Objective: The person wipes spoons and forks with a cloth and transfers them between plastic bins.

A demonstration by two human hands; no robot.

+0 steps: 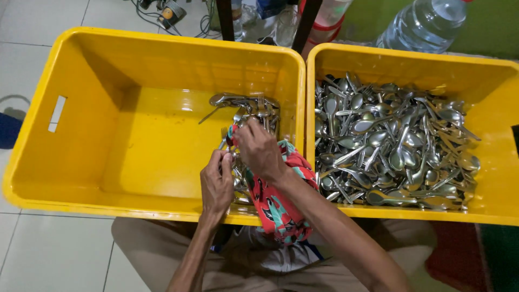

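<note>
Both my hands are inside the left yellow crate (81,108), near its right wall. My right hand (261,153) grips a red patterned cloth (278,205) that drapes over the crate's front rim and wraps something at the fingertips. My left hand (216,184) pinches metal cutlery just beside the cloth. A small pile of spoons and forks (248,108) lies in this crate behind my hands. What exactly sits between my fingers is partly hidden by the cloth.
The right yellow crate (497,81) holds a large heap of metal spoons (389,146). A big clear water bottle (427,24) and cables (167,13) lie beyond the crates. White tiled floor (32,32) is on the left; my lap is below.
</note>
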